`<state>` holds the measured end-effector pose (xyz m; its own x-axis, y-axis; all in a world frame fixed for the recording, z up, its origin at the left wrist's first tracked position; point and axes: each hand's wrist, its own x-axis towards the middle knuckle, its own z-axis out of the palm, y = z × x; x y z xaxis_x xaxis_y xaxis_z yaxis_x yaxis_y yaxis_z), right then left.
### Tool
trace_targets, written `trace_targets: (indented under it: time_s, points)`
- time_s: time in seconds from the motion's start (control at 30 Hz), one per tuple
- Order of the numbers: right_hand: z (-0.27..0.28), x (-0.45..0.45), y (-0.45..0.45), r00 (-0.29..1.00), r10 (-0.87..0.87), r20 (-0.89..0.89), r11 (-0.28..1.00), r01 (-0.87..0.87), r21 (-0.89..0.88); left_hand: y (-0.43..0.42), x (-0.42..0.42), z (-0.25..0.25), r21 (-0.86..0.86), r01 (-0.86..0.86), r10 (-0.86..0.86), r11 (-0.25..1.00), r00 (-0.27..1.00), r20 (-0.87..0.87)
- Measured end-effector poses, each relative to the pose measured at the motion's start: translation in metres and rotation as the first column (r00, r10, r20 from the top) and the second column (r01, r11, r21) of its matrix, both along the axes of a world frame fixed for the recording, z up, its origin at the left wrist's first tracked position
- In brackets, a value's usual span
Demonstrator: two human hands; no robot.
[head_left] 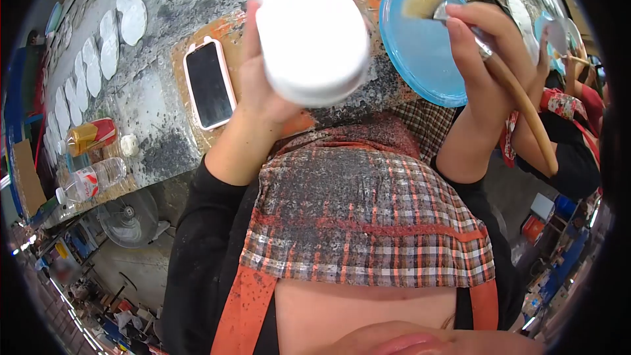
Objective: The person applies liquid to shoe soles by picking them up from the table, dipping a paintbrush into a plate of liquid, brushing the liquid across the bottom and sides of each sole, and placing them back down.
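A bright white rounded object (314, 43), overexposed so its details are lost, is held up by my left hand (266, 85), whose fingers wrap its left side and underside. My right hand (490, 46) grips a long brush (519, 95) near its metal collar, with the wooden handle pointing down to the right. The pale bristles are over the upper part of a round blue tub (420, 59) of light blue liquid; whether they touch the liquid cannot be made out. Between the white object and the tub there is a small gap.
A phone (210, 84) in a pink case lies left of my left hand. Farther left are white sole-shaped pieces (132, 16), a gold-and-red can (92, 137) and a clear bottle (92, 181). A fan (130, 217) stands below the table. Another person (559, 118) works at right.
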<state>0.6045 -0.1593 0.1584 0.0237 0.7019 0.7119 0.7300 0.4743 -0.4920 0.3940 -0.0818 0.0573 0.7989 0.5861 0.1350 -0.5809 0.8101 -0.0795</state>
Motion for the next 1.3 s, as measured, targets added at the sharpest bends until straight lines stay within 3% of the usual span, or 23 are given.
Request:
trace_targets:
  time_s: [0.1, 0.17, 0.23, 0.27, 0.3, 0.37, 0.4, 0.43, 0.47, 0.5, 0.57, 0.6, 0.67, 0.7, 0.73, 0.8, 0.83, 0.93, 1.07, 1.13, 1.2, 1.3]
  points:
    - [-0.037, 0.020, -0.021, 0.877, -0.231, -0.421, 0.943, 0.094, -0.321, -0.002, -0.009, -0.008, 0.319, -0.311, 0.414, 0.895, 0.846, -0.337]
    - [-0.056, 0.028, -0.033, 0.777, -0.340, -0.531, 0.907, 0.121, -0.404, 0.000, -0.024, -0.018, 0.501, -0.195, 0.494, 0.843, 0.649, -0.579]
    - [-0.063, 0.030, -0.038, 0.771, -0.384, -0.508, 0.885, 0.151, -0.439, 0.001, -0.025, -0.017, 0.672, -0.183, 0.646, 0.717, 0.537, -0.543]
    - [-0.065, 0.031, -0.039, 0.838, -0.421, -0.348, 0.838, 0.213, -0.502, 0.005, -0.025, -0.014, 0.765, -0.160, 0.717, 0.623, 0.506, -0.478]
    - [-0.066, 0.032, -0.039, 0.880, -0.440, -0.177, 0.787, 0.283, -0.548, 0.005, -0.023, -0.007, 0.766, -0.158, 0.717, 0.623, 0.507, -0.479]
    - [-0.064, 0.031, -0.040, 0.900, -0.429, -0.080, 0.715, 0.284, -0.638, 0.003, -0.018, 0.004, 0.456, -0.349, 0.521, 0.818, 0.785, -0.334]
    - [-0.063, 0.025, -0.040, 0.882, -0.452, -0.136, 0.746, 0.290, -0.600, 0.007, -0.026, -0.004, -0.077, -0.070, 0.062, 0.995, 0.992, -0.108]
    - [-0.061, 0.021, -0.039, 0.862, -0.468, -0.193, 0.774, 0.295, -0.561, 0.008, -0.020, -0.006, 0.038, -0.034, 0.036, 0.999, 0.997, -0.073]
    - [-0.059, 0.021, -0.041, 0.874, -0.420, -0.244, 0.801, 0.231, -0.552, 0.011, -0.015, -0.010, 0.151, -0.002, 0.009, 0.989, 0.999, -0.043]
    - [-0.054, 0.017, -0.040, 0.877, -0.413, -0.247, 0.804, 0.224, -0.550, 0.017, -0.017, -0.021, 0.283, -0.029, 0.096, 0.959, 0.970, -0.225]
    - [-0.038, 0.008, -0.036, 0.850, -0.267, -0.455, 0.843, -0.022, -0.537, 0.007, -0.010, -0.003, 0.214, -0.011, 0.093, 0.977, 0.921, -0.379]
    - [-0.030, 0.010, -0.035, 0.829, -0.077, -0.554, 0.874, -0.211, -0.437, 0.004, -0.007, -0.006, 0.356, -0.049, 0.184, 0.933, 0.916, -0.357]
    - [-0.014, 0.009, -0.026, 0.936, 0.118, -0.332, 0.936, -0.217, -0.278, -0.006, -0.004, 0.002, 0.375, -0.017, 0.158, 0.927, 0.923, -0.350]
    - [0.004, 0.011, -0.016, 0.959, 0.277, -0.055, 0.934, -0.283, -0.217, -0.011, -0.003, 0.006, 0.396, 0.013, 0.135, 0.918, 0.929, -0.343]
    - [0.013, 0.011, -0.011, 0.960, 0.275, -0.053, 0.935, -0.280, -0.216, -0.016, -0.001, 0.007, 0.413, 0.012, 0.154, 0.910, 0.918, -0.365]
    - [0.022, 0.006, -0.001, 0.919, 0.369, 0.137, 0.921, -0.342, -0.184, -0.018, 0.000, 0.009, 0.462, 0.017, 0.165, 0.887, 0.922, -0.351]
    - [0.020, -0.002, 0.004, 0.937, 0.307, 0.167, 0.950, -0.290, -0.118, -0.019, -0.003, 0.007, 0.507, 0.023, 0.175, 0.862, 0.924, -0.340]
    - [0.018, -0.005, 0.012, 0.903, 0.361, 0.233, 0.931, -0.334, -0.147, -0.025, -0.005, 0.018, 0.504, 0.009, 0.208, 0.864, 0.904, -0.373]
    - [0.019, -0.009, -0.004, 0.869, 0.484, 0.105, 0.850, -0.438, -0.294, -0.028, -0.001, 0.039, 0.473, -0.066, 0.294, 0.879, 0.855, -0.427]
    - [0.012, -0.014, -0.011, 0.871, 0.488, 0.059, 0.850, -0.458, -0.260, -0.026, 0.003, 0.041, 0.491, -0.045, 0.298, 0.870, 0.842, -0.450]
    - [0.000, -0.024, -0.008, 0.820, 0.559, 0.123, 0.829, -0.549, -0.105, -0.025, 0.007, 0.036, 0.535, -0.119, 0.235, 0.836, 0.960, -0.153]
    - [-0.002, -0.043, -0.004, 0.755, 0.642, 0.135, 0.759, -0.651, 0.028, -0.032, 0.016, 0.043, 0.544, -0.127, 0.269, 0.830, 0.944, -0.191]
